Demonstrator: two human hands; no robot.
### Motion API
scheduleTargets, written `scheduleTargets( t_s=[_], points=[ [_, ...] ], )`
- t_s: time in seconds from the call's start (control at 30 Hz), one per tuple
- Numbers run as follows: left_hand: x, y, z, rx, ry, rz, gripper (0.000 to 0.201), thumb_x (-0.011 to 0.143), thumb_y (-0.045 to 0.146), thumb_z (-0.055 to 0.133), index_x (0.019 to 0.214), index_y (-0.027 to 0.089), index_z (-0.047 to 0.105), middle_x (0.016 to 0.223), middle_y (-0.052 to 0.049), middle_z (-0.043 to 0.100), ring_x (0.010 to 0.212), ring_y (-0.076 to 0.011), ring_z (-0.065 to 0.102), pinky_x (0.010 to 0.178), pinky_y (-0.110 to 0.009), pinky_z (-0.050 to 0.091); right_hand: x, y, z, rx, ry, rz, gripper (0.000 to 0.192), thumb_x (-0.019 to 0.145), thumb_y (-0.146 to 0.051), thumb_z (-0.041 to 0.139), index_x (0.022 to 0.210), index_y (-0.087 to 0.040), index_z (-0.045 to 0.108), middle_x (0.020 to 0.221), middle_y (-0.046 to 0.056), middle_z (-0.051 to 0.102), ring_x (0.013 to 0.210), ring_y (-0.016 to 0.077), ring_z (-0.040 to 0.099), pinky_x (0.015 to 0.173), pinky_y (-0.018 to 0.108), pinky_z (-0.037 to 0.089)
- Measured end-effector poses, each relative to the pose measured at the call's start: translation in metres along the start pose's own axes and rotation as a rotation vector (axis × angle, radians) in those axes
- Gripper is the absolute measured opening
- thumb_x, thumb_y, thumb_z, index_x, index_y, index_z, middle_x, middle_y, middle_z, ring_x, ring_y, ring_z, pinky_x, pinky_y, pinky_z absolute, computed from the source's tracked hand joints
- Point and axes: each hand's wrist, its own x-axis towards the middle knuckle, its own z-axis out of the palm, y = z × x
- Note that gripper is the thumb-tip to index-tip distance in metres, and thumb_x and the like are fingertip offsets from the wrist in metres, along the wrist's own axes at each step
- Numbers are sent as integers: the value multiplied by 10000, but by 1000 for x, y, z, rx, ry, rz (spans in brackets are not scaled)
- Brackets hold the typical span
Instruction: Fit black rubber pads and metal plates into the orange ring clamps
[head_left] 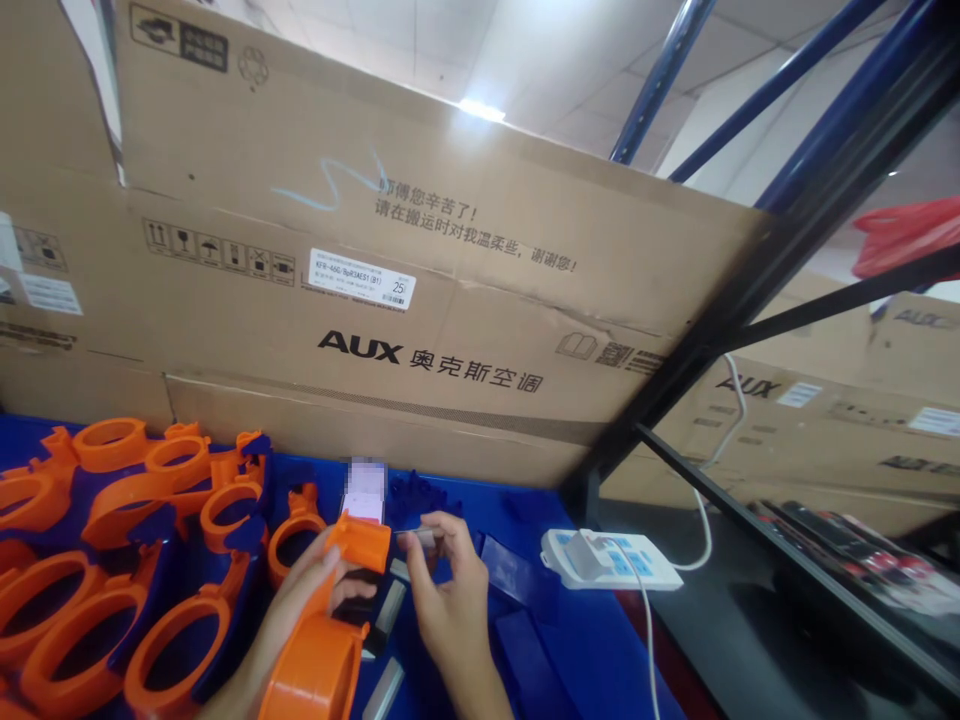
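Observation:
My left hand [289, 605] is closed around an orange plastic part [315, 655], which has a wide ring at its lower end and a short hollow block on top. Close to the right side of that block, my right hand [454, 595] pinches a small, thin grey piece [421, 537] between thumb and fingers. Its exact kind is too small to tell, and I cannot tell whether it touches the block. Below and between the hands lie several grey metal-looking strips [385, 690]. A phone [363, 495] with a lit screen stands just behind the orange part.
Many orange ring parts [176, 640], some with blue pieces, crowd the blue table at left. Dark blue plastic pieces [517, 575] lie right of my right hand. A white power strip [611, 560] with cables sits farther right. A large cardboard box [450, 430] walls off the back.

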Motion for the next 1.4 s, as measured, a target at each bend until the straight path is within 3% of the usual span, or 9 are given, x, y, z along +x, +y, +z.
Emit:
scheduleTargets(
  t_s=[0.1,0.2,0.3,0.4,0.53,0.63,0.73,0.9,1.4],
  points=[
    [2,-14,-1,-181,-35,15,465,836,408,795,1272,278,699,1244,-122,785,1192,-367,707,1059,-537,515,-5,-1,4,-72,-39,-112,199,935,-195,639,1130,-228,653,897,41,697,768,195,645,719,306,531],
    [-1,-20,-3,-254,-6,-9,546,916,402,700,1440,292,594,1393,-134,708,1384,-381,564,1183,-584,382,-4,-7,2,-55,-134,-187,234,887,-131,654,1092,-240,684,1001,59,702,913,221,668,821,338,548],
    [-5,-13,-5,-270,35,-25,579,987,337,603,1547,251,483,1416,-155,690,1449,-353,494,1238,-550,310,1,-15,-5,-10,-263,-222,374,865,-138,706,1220,-253,687,1173,83,687,1080,249,660,945,377,543],
    [-4,-3,-8,-268,-92,-28,574,1026,321,525,1584,228,429,1457,-160,659,1486,-338,440,1274,-543,218,4,-19,-9,68,-373,-221,388,945,-169,639,1316,-277,675,1258,93,656,1143,242,651,983,386,539],
    [-4,-2,-3,-279,-158,12,600,1032,422,477,1600,246,395,1525,-139,601,1526,-325,371,1286,-541,152,4,-14,-3,119,-257,-152,277,974,-201,622,1216,-282,731,1159,74,663,1022,208,669,909,349,555],
    [-8,-3,7,-273,-79,2,643,1000,452,536,1591,234,406,1484,-154,638,1514,-325,396,1283,-520,181,4,-9,1,117,-188,-56,317,925,-236,696,1241,-258,711,1056,55,689,895,192,661,807,312,557],
    [-11,1,19,-257,-9,-2,671,975,481,578,1569,204,435,1465,-173,650,1484,-328,446,1272,-484,236,5,-7,1,160,-228,58,163,923,-322,723,1038,-209,750,867,30,708,778,181,648,720,286,537],
    [-12,12,30,-140,210,-14,643,913,446,702,1481,199,525,1334,-161,743,1330,-339,624,1211,-464,363,11,-6,-7,452,-103,214,243,919,-435,737,950,-201,676,801,48,749,697,181,670,634,270,535],
    [-25,6,41,160,137,108,458,844,506,786,1179,214,675,1110,-151,824,992,-335,791,856,-401,609,10,-11,-6,389,-112,238,283,906,-466,746,977,-195,706,849,60,789,676,176,682,564,241,506]
  ],
)
